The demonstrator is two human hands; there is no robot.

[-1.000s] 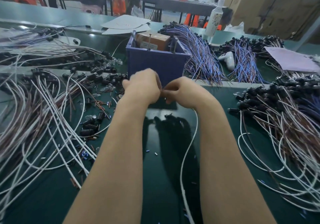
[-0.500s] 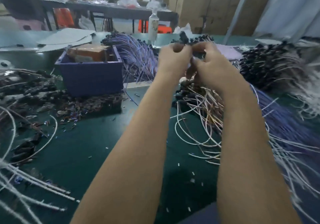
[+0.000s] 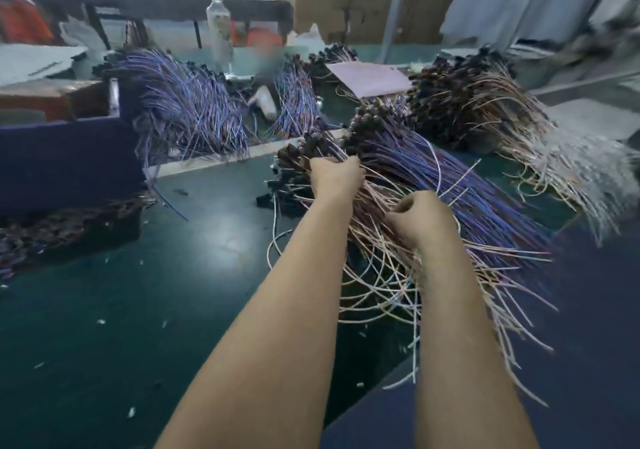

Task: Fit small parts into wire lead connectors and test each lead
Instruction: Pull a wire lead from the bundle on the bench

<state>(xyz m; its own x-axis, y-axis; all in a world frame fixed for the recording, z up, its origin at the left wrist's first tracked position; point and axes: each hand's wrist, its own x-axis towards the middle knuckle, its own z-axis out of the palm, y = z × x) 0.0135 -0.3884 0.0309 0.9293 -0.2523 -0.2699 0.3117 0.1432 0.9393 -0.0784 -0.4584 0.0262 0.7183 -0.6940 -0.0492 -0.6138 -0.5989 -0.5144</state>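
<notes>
Lowered both hands since half a second ago, from a raised, joined pinch down onto the heap at the right, and parted them. Grip with the left hand (image 3: 334, 180) a bunch of pink-white leads (image 3: 377, 275), fingers curled down over the strands just behind their black connectors (image 3: 294, 166). Keep the right hand (image 3: 420, 220) nearer the body, sunk among the same strands, fingers curled and thumb close to the forefinger; cannot tell through the blur whether anything is pinched there. Find those leads fanned across the green table mat (image 3: 173, 275), loose ends pointing toward the body and off the near edge, with purple-blue leads (image 3: 450, 178) lying against them on the far right side. See farther back a heap of brown leads (image 3: 467, 112), a pink paper sheet (image 3: 367, 77) resting on connectors, and two more purple bundles, a large one (image 3: 180, 112) and a small one (image 3: 296, 102). Note at the left a dark blue bin (image 3: 69, 157) holding a cardboard box (image 3: 52, 96), an upright clear bottle (image 3: 217, 22) behind, and pale scraps scattered over the mat.
</notes>
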